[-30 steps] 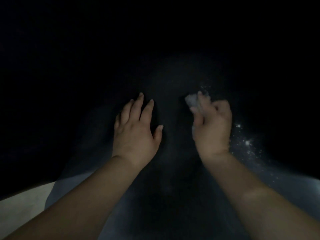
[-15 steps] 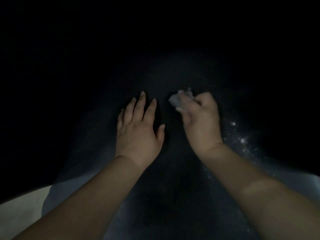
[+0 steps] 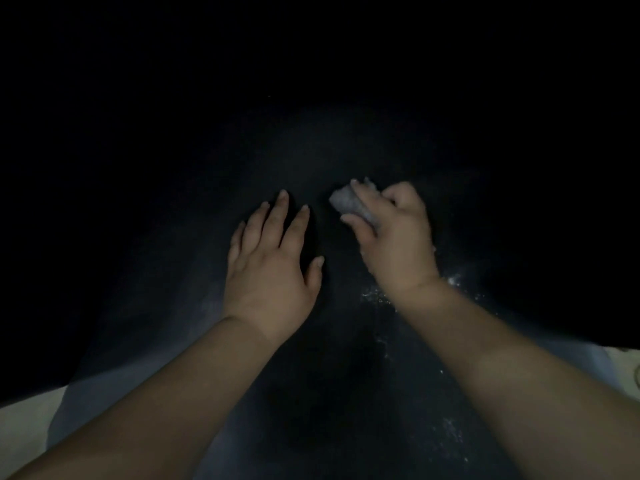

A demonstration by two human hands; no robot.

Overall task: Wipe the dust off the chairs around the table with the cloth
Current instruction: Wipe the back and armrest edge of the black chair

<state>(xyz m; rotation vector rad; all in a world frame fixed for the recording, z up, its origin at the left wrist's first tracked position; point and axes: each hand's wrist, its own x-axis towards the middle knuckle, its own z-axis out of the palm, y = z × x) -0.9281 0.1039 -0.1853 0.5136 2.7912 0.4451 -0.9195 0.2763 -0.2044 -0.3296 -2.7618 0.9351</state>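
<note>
The right hand (image 3: 394, 237) pinches the balled cloth (image 3: 349, 202) at one o'clock on the dark chair seat (image 3: 329, 358); the left hand (image 3: 270, 265) lies flat beside it. Best sweep toward the white dust (image 3: 377, 294) at five o'clock, pressing evenly.

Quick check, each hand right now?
Left hand: open, fingers straight, flat on the dark surface.
Right hand: holding the cloth, fingers curled round it.

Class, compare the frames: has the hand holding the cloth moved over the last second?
Yes. The right hand with the cloth has slid leftward, nearer the flat left hand, away from the white dust specks.
</note>
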